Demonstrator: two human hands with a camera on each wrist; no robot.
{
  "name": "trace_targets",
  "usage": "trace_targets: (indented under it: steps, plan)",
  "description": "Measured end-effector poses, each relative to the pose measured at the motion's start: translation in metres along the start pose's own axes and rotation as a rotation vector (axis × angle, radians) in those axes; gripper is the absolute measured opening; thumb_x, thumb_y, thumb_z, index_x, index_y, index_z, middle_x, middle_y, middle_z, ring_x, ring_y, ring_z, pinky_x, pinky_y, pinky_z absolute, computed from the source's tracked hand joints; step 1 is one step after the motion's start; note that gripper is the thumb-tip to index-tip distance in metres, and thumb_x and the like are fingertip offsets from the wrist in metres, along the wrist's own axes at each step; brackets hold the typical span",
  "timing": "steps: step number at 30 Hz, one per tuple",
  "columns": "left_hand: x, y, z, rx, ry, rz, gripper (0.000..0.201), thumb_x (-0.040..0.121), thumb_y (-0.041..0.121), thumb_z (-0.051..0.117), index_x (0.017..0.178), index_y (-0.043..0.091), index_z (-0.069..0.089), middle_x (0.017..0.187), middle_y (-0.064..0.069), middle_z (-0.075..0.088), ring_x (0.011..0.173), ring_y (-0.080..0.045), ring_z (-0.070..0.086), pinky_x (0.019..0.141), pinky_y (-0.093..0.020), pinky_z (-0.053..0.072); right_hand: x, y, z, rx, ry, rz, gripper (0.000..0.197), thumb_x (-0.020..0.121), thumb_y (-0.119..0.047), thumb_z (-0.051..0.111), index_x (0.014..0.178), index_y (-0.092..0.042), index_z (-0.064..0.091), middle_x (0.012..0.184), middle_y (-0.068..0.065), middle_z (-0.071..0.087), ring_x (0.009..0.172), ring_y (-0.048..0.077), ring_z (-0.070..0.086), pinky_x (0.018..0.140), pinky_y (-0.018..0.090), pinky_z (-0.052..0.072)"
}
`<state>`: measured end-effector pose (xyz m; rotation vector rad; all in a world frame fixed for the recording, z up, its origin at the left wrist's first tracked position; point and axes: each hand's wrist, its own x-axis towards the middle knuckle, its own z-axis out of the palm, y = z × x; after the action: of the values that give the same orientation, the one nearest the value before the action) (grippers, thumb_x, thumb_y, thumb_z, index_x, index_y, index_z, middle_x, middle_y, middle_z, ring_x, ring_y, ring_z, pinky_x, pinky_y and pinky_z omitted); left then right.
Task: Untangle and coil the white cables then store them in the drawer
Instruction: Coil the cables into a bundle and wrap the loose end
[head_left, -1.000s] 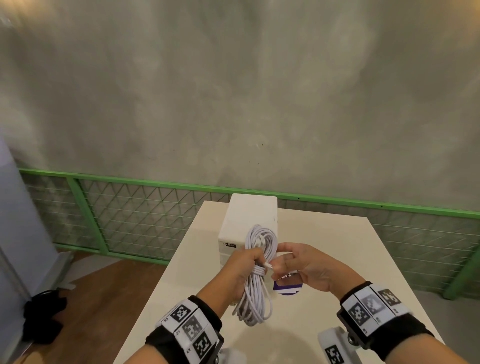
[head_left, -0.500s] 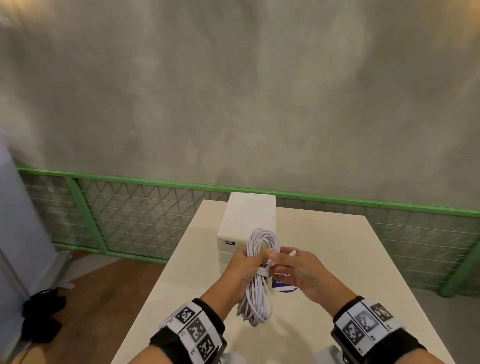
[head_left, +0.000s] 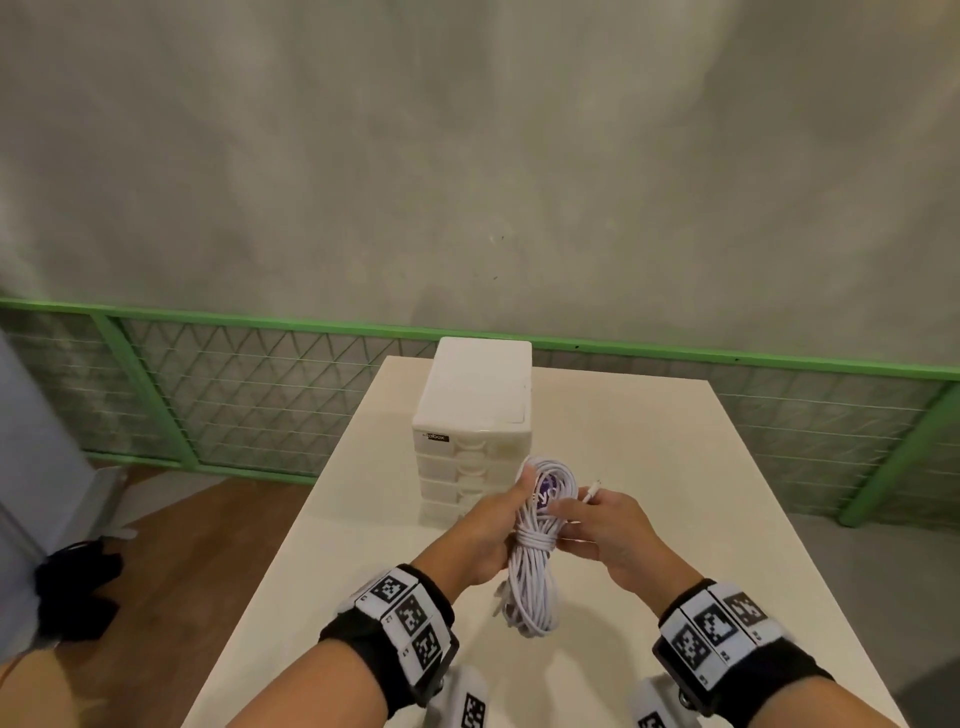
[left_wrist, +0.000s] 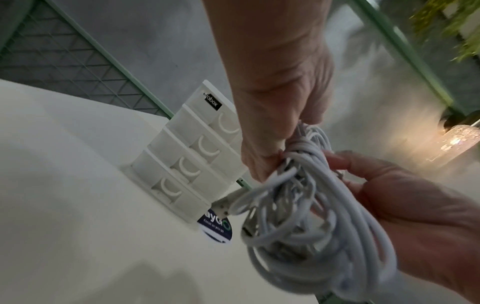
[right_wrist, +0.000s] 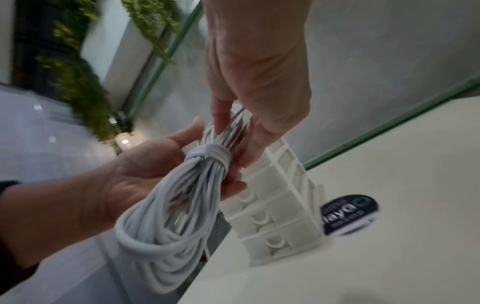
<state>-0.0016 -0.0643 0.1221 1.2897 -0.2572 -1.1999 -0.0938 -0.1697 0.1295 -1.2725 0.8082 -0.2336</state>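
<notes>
A bundle of white cables (head_left: 535, 577) is coiled in long loops and bound round its middle by several turns of its own cable. My left hand (head_left: 491, 535) grips it at that binding, above the table. My right hand (head_left: 597, 525) touches the bundle's right side and pinches the loose cable end, whose connector (head_left: 592, 490) sticks up between the fingers. The right wrist view shows the binding (right_wrist: 210, 155) held between both hands. Behind the bundle stands a white drawer unit (head_left: 475, 415) with several shut drawers (left_wrist: 192, 160).
The white table (head_left: 701, 467) carries a round dark blue sticker (right_wrist: 348, 214) beside the drawer unit's base. A green mesh railing (head_left: 260, 332) and a grey wall run behind. A black object (head_left: 78, 587) lies on the wooden floor to the left.
My right hand has moved from the front of the binding to the bundle's right side, and the cable end now points up from its fingers. The left hand still holds the bundle.
</notes>
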Motion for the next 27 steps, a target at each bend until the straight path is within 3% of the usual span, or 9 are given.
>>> trace_targets:
  steps: [4,7,10,13,15,18,20,24,27]
  plan:
    - [0.009,-0.026,0.005,0.163,-0.041,-0.045,0.018,0.087,0.021,0.063,0.103,0.012,0.064,0.087,-0.003,0.065,0.076,-0.014,0.061,0.066,-0.023,0.048,0.007,0.027,-0.023,-0.012,0.1,0.089,0.011,0.077,0.002,0.068,0.086,0.001,0.063,0.074,0.015,0.068,0.063,0.024,0.065,0.066,0.033,0.059]
    - [0.021,-0.053,0.011,0.342,-0.021,-0.079,0.041,0.077,0.002,0.072,0.114,0.006,0.057,0.087,-0.004,0.065,0.076,-0.014,0.062,0.062,-0.024,0.05,0.014,0.049,-0.041,-0.056,0.207,0.166,0.007,0.076,0.004,0.068,0.078,0.003,0.062,0.064,0.015,0.066,0.048,0.019,0.064,0.051,0.028,0.059]
    - [0.038,-0.081,0.019,0.49,0.159,-0.099,0.053,0.069,0.01,0.081,0.112,0.009,0.049,0.089,-0.003,0.064,0.084,-0.018,0.063,0.073,-0.03,0.053,0.022,0.068,-0.055,-0.119,0.292,0.222,0.011,0.072,0.003,0.072,0.073,0.004,0.061,0.051,0.011,0.063,0.038,0.015,0.06,0.042,0.023,0.054]
    - [0.053,-0.102,0.022,0.679,0.235,-0.096,0.047,0.063,0.029,0.085,0.096,0.019,0.053,0.101,-0.005,0.066,0.098,-0.02,0.065,0.086,-0.033,0.055,0.029,0.081,-0.065,-0.203,0.336,0.258,0.014,0.069,-0.001,0.076,0.065,0.002,0.062,0.054,0.013,0.061,0.046,0.02,0.059,0.053,0.028,0.058]
    - [0.059,-0.112,0.025,0.715,0.235,-0.084,0.037,0.065,0.028,0.083,0.081,0.024,0.05,0.101,-0.007,0.067,0.095,-0.022,0.066,0.084,-0.034,0.056,0.035,0.09,-0.071,-0.29,0.351,0.272,0.019,0.067,-0.008,0.077,0.058,-0.002,0.062,0.056,0.013,0.062,0.054,0.025,0.062,0.068,0.037,0.059]
    - [0.064,-0.123,0.028,0.776,0.214,-0.069,0.024,0.074,0.013,0.073,0.079,0.021,0.052,0.093,-0.007,0.064,0.084,-0.022,0.065,0.075,-0.029,0.056,0.041,0.107,-0.075,-0.4,0.316,0.283,0.031,0.074,-0.023,0.071,0.05,-0.011,0.057,0.068,0.014,0.067,0.074,0.03,0.067,0.082,0.041,0.056]
    - [0.067,-0.129,0.029,0.811,0.2,-0.023,0.025,0.074,0.009,0.072,0.07,0.023,0.051,0.076,0.002,0.059,0.072,-0.014,0.058,0.07,-0.025,0.051,0.044,0.118,-0.079,-0.463,0.342,0.298,0.037,0.079,-0.03,0.065,0.048,-0.014,0.054,0.074,0.016,0.07,0.079,0.029,0.066,0.083,0.039,0.054]
    - [0.072,-0.139,0.034,0.837,0.208,0.04,0.036,0.074,0.009,0.073,0.057,0.023,0.045,0.06,0.009,0.051,0.056,-0.002,0.047,0.058,-0.015,0.044,0.043,0.125,-0.086,-0.301,0.307,0.388,0.024,0.077,-0.016,0.071,0.056,-0.011,0.059,0.06,0.009,0.061,0.073,0.027,0.06,0.083,0.042,0.055]
    - [0.076,-0.141,0.036,0.79,0.245,0.038,0.034,0.074,0.007,0.072,0.057,0.021,0.046,0.058,0.008,0.054,0.058,-0.009,0.054,0.063,-0.026,0.05,0.047,0.131,-0.087,-0.417,0.344,0.348,0.042,0.077,-0.024,0.071,0.039,-0.016,0.054,0.054,0.008,0.06,0.065,0.025,0.057,0.07,0.036,0.049]
